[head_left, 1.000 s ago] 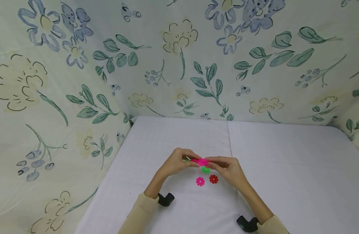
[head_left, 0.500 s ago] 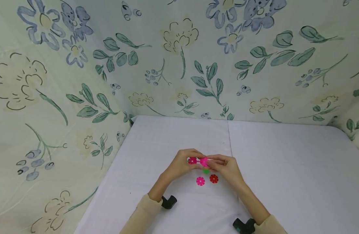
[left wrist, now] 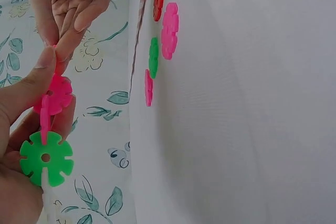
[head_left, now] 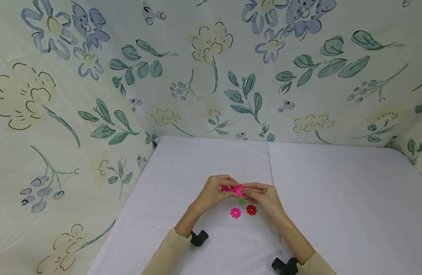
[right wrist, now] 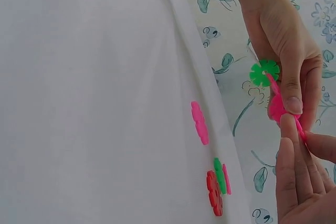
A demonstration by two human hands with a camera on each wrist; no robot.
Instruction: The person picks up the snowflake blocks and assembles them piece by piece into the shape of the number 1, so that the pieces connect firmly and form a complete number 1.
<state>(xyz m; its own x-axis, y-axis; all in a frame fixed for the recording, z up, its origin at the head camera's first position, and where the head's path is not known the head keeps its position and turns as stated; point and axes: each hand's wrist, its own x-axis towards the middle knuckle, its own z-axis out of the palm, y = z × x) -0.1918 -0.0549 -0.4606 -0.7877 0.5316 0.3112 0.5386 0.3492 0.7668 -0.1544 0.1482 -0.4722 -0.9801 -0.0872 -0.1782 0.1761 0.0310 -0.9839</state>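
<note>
Both hands meet above the middle of the white cloth-covered table [head_left: 335,198], holding a small cluster of interlocking notched plastic discs [head_left: 236,189]. The left hand [head_left: 215,192] pinches the cluster between thumb and curled fingers; in the left wrist view a bright green round disc with slotted rim [left wrist: 46,157] sits slotted onto thin pink discs [left wrist: 55,95] at right angles. The right hand [head_left: 264,196] pinches the pink end of the same cluster with thumb and fingertips [right wrist: 292,129], so both grips are clamped on it and the cluster is lifted clear of the cloth.

Just below the hands, four loose discs lie on the cloth: a pink flower-shaped flat disc [head_left: 235,212], a dark red one [head_left: 251,209] just beside it, a green one [head_left: 241,201] partly hidden under the hands, and a further pink one [left wrist: 148,87] that shows in the wrist views.

The cloth is matte, finely woven, with one straight crease [head_left: 270,164]. Wide bare cloth extends right and towards the far edge, where floral-printed fabric walls [head_left: 211,76] rise on three sides.
</note>
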